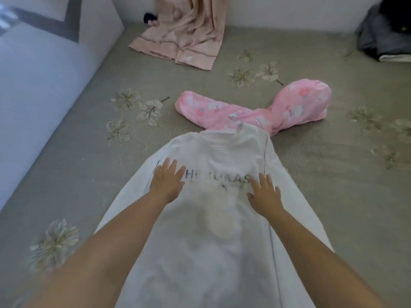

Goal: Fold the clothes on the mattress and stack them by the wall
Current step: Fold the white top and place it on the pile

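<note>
Two hands are down flat on the white sweatshirt [213, 230], w/ both my forearms reaching fwd over it from the bottom of the view. Left hand [167, 182] lies palm-down, fingers straight and a bit spread, resting on the fabric just left of the dark printed lettering [219, 180]. Right hand [265, 194] does the same on the right side of the print, fingers splayed, thumb out toward the middle. Neither hand grips or pinches anything; hands sit apart, w/ the print between them. Right hand is a little nearer to me than the left.

Sweatshirt lies spread on the grey floral mattress [333, 174], collar pointing away from me, sleeves running down along both sides of the body.

Beyond the collar, touching or just under its edge (can't tell which), is a pink patterned garment [255, 110], bunched and unfolded. Farther back, a peach-pink cloth [189, 34] drapes down the far wall and spills onto the mattress. Small dark item [150, 18] sits beside it by the wall; too blurred to ID. Top right corner: a stack of dark folded clothes [382, 38] against the wall.
</note>
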The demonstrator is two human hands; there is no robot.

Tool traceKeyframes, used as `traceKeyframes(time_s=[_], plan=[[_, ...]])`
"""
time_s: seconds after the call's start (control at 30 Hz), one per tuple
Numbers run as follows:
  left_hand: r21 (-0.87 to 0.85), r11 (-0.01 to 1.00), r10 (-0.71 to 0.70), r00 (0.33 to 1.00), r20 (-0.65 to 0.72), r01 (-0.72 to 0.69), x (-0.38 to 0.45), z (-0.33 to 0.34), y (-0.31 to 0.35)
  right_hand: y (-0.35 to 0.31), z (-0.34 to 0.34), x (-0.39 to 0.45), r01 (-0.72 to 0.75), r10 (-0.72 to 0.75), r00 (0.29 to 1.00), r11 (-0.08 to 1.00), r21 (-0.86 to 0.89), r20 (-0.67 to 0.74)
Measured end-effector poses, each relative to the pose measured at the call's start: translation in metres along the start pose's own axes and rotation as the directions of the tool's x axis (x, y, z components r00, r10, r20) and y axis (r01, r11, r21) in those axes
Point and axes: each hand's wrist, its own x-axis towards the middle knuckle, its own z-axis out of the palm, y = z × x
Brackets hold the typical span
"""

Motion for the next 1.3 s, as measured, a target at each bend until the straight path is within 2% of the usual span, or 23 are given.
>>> traceKeyframes(time_s=[0.1,0.2,0.27,0.4,0.47,0.53,0.57,0.63,0.67,0.7,0.77,0.83,0.87,0.9,1.0,1.07,1.1,1.17,1.2,1.23,1.3], plan=[[-0.047,0.999,0.012,0.996,0.085,-0.008,-0.012,0.050,0.011,0.021,0.055,-0.020,-0.087,0.089,0.996,0.994,-0.064,0.026],[-0.101,0.994,0.039,0.995,0.095,-0.030,-0.023,0.101,0.019,0.047,0.097,-0.046,-0.212,0.213,0.977,0.970,-0.123,-0.006],[-0.151,0.989,0.018,0.990,0.142,0.004,-0.030,0.130,0.022,0.058,0.116,-0.064,-0.277,0.281,0.960,0.954,-0.111,0.015],[-0.160,0.987,0.017,0.977,0.213,0.018,-0.036,0.168,0.027,0.057,0.137,-0.079,-0.315,0.315,0.949,0.947,-0.064,-0.010],[-0.253,0.967,0.038,0.979,0.199,0.014,-0.035,0.170,0.025,0.047,0.142,-0.077,-0.316,0.313,0.949,0.947,-0.061,-0.044],[-0.395,0.918,0.077,0.991,0.113,-0.027,-0.038,0.160,0.018,0.028,0.144,-0.071,-0.282,0.279,0.959,0.958,-0.051,-0.058],[-0.455,0.888,0.081,0.997,0.018,-0.064,-0.043,0.153,0.010,0.013,0.145,-0.067,-0.240,0.238,0.970,0.970,-0.046,-0.059],[-0.476,0.875,0.002,0.982,-0.191,-0.094,-0.056,0.148,-0.012,-0.027,0.147,-0.058,-0.140,0.140,0.988,0.990,0.010,-0.070],[-0.460,0.886,-0.069,0.966,-0.250,-0.056,-0.063,0.149,-0.026,-0.050,0.147,-0.055,-0.084,0.088,0.992,0.995,0.047,-0.096],[-0.434,0.901,-0.131,0.960,-0.249,0.010,-0.071,0.151,-0.042,-0.072,0.148,-0.050,-0.026,0.035,0.990,0.997,0.068,-0.134],[-0.402,0.893,-0.269,0.956,-0.118,0.202,-0.086,0.161,-0.078,-0.116,0.153,-0.042,0.026,-0.015,0.990,0.997,0.072,-0.141],[-0.402,0.838,-0.388,0.921,0.037,0.369,-0.102,0.170,-0.114,-0.152,0.159,-0.037,0.004,0.000,0.996,0.999,0.051,-0.088],[-0.408,0.818,-0.407,0.909,0.086,0.405,-0.109,0.172,-0.129,-0.166,0.163,-0.035,0.000,0.004,0.997,0.999,0.045,-0.079],[-0.419,0.819,-0.390,0.916,0.095,0.392,-0.116,0.174,-0.141,-0.177,0.168,-0.034,0.020,-0.016,0.996,0.999,0.042,-0.090],[-0.465,0.840,-0.312,0.950,0.005,0.279,-0.131,0.181,-0.172,-0.209,0.176,-0.034,0.159,-0.160,0.986,0.987,-0.026,-0.049],[-0.626,0.711,-0.394,0.919,0.026,0.322,-0.130,0.181,-0.196,-0.225,0.181,-0.031,0.233,-0.231,0.972,0.969,-0.083,0.038],[-0.730,0.596,-0.446,0.894,0.046,0.335,-0.125,0.178,-0.208,-0.231,0.181,-0.029,0.255,-0.248,0.966,0.961,-0.109,0.072],[-0.860,0.364,-0.583,0.807,0.089,0.358,-0.109,0.163,-0.234,-0.242,0.178,-0.025,0.276,-0.259,0.958,0.948,-0.159,0.121],[-0.892,0.279,-0.653,0.752,0.096,0.356,-0.097,0.153,-0.248,-0.247,0.174,-0.022,0.280,-0.258,0.957,0.943,-0.180,0.136],[-0.915,0.222,-0.707,0.702,0.087,0.337,-0.085,0.144,-0.262,-0.252,0.169,-0.018,0.279,-0.255,0.957,0.940,-0.196,0.142],[-0.954,0.177,-0.774,0.633,0.018,0.244,-0.061,0.126,-0.287,-0.262,0.161,-0.009,0.271,-0.247,0.960,0.939,-0.212,0.135]])
